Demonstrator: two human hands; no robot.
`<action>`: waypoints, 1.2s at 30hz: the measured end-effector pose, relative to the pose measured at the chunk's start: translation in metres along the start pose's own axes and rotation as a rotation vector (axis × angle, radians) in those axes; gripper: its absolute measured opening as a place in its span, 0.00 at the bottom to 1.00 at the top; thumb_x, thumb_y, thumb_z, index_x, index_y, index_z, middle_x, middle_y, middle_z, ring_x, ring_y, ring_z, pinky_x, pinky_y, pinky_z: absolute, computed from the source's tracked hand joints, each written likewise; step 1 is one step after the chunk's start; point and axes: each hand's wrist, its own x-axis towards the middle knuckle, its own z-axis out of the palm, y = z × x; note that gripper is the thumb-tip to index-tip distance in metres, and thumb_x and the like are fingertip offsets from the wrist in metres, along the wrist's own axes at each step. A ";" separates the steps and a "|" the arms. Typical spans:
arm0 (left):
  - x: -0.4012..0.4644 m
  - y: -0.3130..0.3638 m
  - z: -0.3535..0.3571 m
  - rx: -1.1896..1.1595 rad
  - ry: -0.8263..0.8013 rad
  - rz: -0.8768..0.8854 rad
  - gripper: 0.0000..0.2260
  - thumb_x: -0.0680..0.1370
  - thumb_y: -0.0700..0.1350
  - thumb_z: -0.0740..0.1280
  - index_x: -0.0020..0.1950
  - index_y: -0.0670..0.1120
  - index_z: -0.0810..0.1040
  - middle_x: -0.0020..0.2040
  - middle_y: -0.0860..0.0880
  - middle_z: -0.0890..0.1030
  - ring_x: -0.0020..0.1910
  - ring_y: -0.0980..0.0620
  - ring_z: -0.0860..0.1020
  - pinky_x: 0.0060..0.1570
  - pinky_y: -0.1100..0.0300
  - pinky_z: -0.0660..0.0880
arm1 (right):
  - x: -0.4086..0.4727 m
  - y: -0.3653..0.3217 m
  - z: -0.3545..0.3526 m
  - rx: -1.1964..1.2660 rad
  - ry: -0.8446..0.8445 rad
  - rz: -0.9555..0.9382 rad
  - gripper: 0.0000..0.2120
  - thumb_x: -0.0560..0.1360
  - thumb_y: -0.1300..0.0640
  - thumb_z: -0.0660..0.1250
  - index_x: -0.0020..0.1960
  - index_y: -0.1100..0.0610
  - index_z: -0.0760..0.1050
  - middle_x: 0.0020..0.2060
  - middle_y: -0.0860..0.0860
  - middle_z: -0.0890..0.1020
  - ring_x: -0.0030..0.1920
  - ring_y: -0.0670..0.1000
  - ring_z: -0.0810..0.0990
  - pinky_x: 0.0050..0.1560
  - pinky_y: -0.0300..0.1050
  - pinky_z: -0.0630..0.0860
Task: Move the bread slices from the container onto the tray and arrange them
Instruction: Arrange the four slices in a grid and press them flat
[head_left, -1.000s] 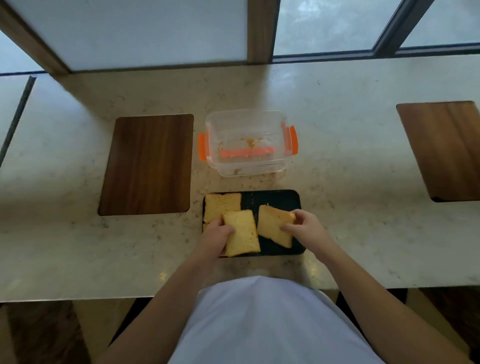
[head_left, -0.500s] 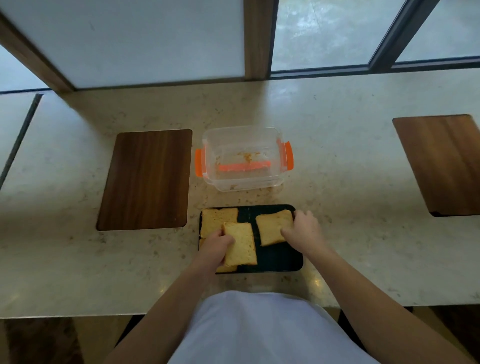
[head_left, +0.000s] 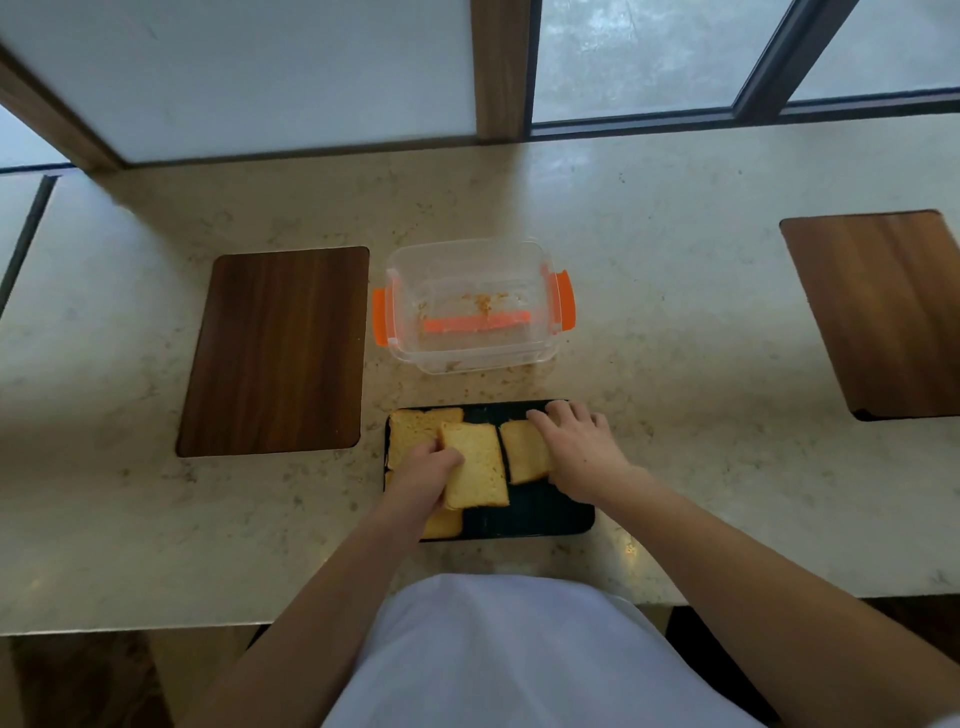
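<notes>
A black tray (head_left: 540, 517) lies near the counter's front edge. Several bread slices are on it. My left hand (head_left: 423, 475) grips the middle slice (head_left: 475, 467), tilted over a slice at the back left (head_left: 415, 423) and another at the front left (head_left: 444, 525). My right hand (head_left: 576, 447) lies flat with spread fingers on the slice at the back right (head_left: 522, 449), covering its right part. The clear container (head_left: 470, 306) with orange clips stands just behind the tray and holds only crumbs.
A dark wooden board (head_left: 275, 351) lies left of the container, another wooden board (head_left: 888, 312) far right. Crumbs dot the marble counter (head_left: 675, 338) around the container. A window frame and wall run along the back edge.
My right hand has moved its slice from the tray's front right toward the back and laid it flat, the palm now resting on it. My left hand still holds the middle slice.
</notes>
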 end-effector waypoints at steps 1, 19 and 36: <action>0.000 0.000 0.000 -0.001 -0.003 0.005 0.17 0.79 0.42 0.63 0.68 0.47 0.72 0.60 0.43 0.78 0.58 0.42 0.79 0.57 0.41 0.79 | 0.002 0.000 0.000 -0.004 0.018 0.002 0.45 0.69 0.55 0.75 0.78 0.50 0.54 0.74 0.57 0.63 0.72 0.61 0.61 0.68 0.61 0.65; -0.003 0.005 0.000 -0.057 -0.032 0.040 0.13 0.81 0.40 0.62 0.65 0.46 0.75 0.59 0.42 0.80 0.55 0.43 0.81 0.43 0.49 0.82 | 0.010 0.002 -0.007 0.054 0.084 0.087 0.41 0.68 0.44 0.76 0.75 0.51 0.62 0.71 0.56 0.68 0.69 0.60 0.66 0.66 0.61 0.68; -0.023 0.013 0.012 -0.380 -0.324 0.105 0.16 0.79 0.41 0.68 0.66 0.42 0.74 0.55 0.39 0.85 0.54 0.40 0.84 0.49 0.49 0.82 | -0.056 -0.005 -0.035 1.925 -0.079 0.281 0.15 0.74 0.62 0.74 0.60 0.61 0.79 0.55 0.58 0.85 0.55 0.56 0.85 0.53 0.48 0.82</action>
